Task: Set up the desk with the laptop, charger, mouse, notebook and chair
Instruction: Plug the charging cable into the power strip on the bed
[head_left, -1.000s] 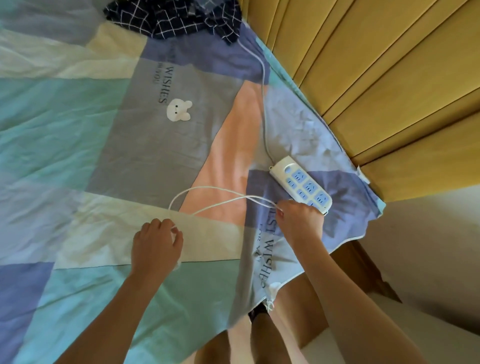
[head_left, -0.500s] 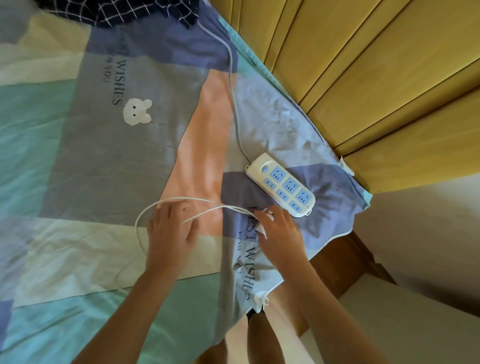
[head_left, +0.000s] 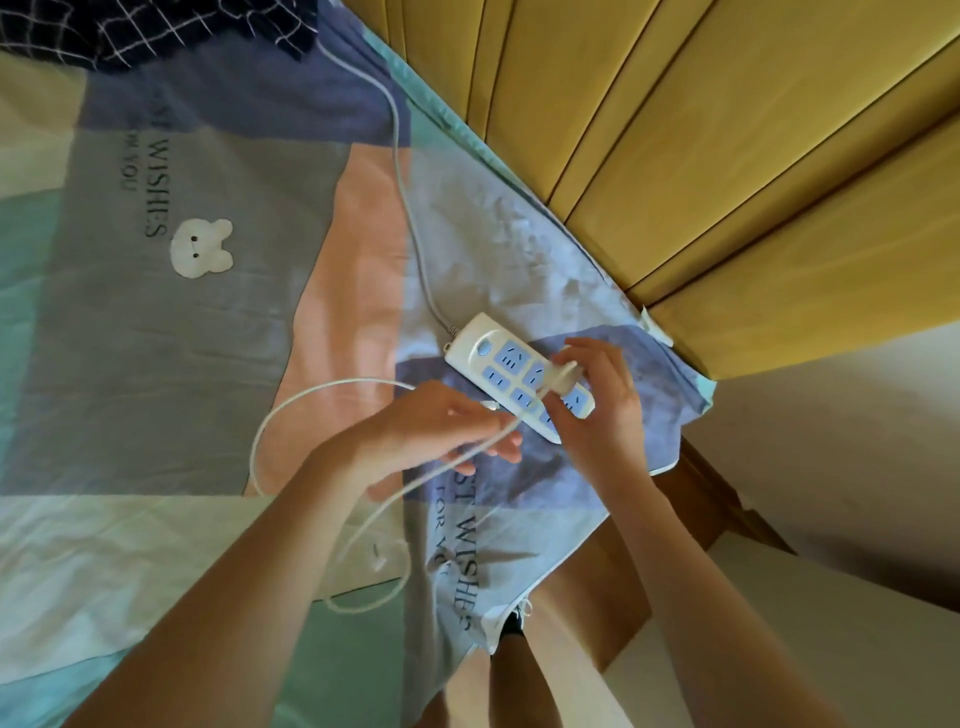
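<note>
A white power strip (head_left: 485, 345) with blue sockets lies on the patchwork bedsheet (head_left: 171, 322) near the bed's right corner. My right hand (head_left: 597, 400) pinches the white charger plug (head_left: 563, 376) and holds it over the strip's sockets. My left hand (head_left: 441, 431) sits just left of the strip with the white charger cable (head_left: 311, 397) running through its fingers. The cable loops out to the left and trails down toward the bed's near edge. The laptop, mouse, notebook and chair are not in view.
The strip's grey cord (head_left: 400, 171) runs up the bed toward a dark checked cloth (head_left: 156, 26) at the top. A yellow panelled headboard (head_left: 701, 156) borders the bed on the right. Pale floor (head_left: 857, 519) and my legs show below the bed corner.
My right hand lifted the charger plug from the sheet up onto the power strip. My left hand moved right, gathering the cable off the bed.
</note>
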